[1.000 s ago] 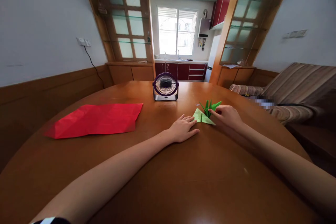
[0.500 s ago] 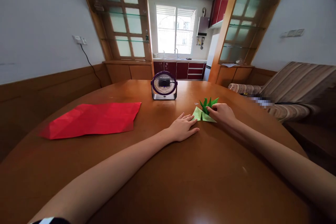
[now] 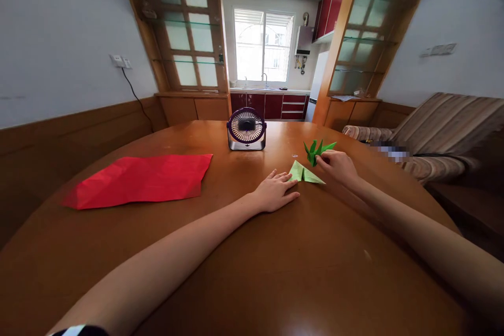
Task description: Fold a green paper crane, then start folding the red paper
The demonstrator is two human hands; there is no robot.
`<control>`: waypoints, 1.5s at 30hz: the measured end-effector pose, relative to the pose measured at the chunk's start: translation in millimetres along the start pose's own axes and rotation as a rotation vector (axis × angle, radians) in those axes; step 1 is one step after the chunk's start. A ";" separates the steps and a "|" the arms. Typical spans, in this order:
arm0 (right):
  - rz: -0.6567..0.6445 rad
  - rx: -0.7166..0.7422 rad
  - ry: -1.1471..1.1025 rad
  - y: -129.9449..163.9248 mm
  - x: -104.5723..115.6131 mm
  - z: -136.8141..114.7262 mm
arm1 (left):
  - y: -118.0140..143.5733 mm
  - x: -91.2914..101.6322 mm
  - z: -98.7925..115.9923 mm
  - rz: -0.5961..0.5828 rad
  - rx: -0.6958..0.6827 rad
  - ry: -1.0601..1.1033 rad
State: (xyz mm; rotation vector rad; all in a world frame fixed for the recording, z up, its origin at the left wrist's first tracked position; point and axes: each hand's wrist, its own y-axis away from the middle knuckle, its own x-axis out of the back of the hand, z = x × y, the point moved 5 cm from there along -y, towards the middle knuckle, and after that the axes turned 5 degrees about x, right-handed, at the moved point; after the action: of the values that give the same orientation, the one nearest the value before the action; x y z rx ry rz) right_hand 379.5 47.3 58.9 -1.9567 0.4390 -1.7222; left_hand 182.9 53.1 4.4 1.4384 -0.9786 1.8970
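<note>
The left hand (image 3: 276,191) lies palm-down, fingers loosely spread, touching the left corner of the pale green paper (image 3: 297,170); the right hand (image 3: 339,166) pinches the dark green origami (image 3: 312,153), nearer the table's (image 3: 252,252) far edge.

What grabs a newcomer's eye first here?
Probably the big red sheet, spread on the left of the brown table and the boldest color in view. Then the bright green folded paper pinched in the right hand, near the pale green piece under the left hand's fingertips. Straight ahead, toward the table's far edge, stands a purple-rimmed fan.
</note>
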 end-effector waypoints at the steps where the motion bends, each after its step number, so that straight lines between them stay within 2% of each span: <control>1: -0.007 0.002 -0.008 1.5 0.8 -0.9 | 0.0 -0.1 0.2 -0.004 0.000 -0.004; 7: -0.160 -0.094 -0.044 13.0 -7.9 -9.3 | -2.1 -0.9 1.3 -0.028 0.001 -0.007; 11: -0.196 -0.115 -0.038 14.2 -13.7 -6.9 | -8.2 -3.6 5.4 -0.039 -0.013 0.008; 16: -0.187 -0.088 -0.011 12.2 -16.0 0.2 | -15.6 -5.8 10.6 -0.048 -0.024 0.001; 25: -0.222 -0.148 -0.005 10.4 -18.9 11.4 | -22.3 -8.9 16.2 -0.057 -0.021 -0.027; 36: -0.215 -0.182 -0.016 9.6 -9.4 12.8 | -20.1 -8.3 15.9 -0.041 -0.018 -0.036; 45: -0.143 -0.183 -0.074 10.7 -3.0 11.5 | -18.8 -6.4 16.8 -0.009 -0.017 -0.032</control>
State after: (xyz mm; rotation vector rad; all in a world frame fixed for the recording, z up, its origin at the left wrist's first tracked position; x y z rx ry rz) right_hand 391.2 41.8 49.5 -2.2227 0.4533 -1.7426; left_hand 208.8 50.2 5.0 1.4653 -0.9987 1.8599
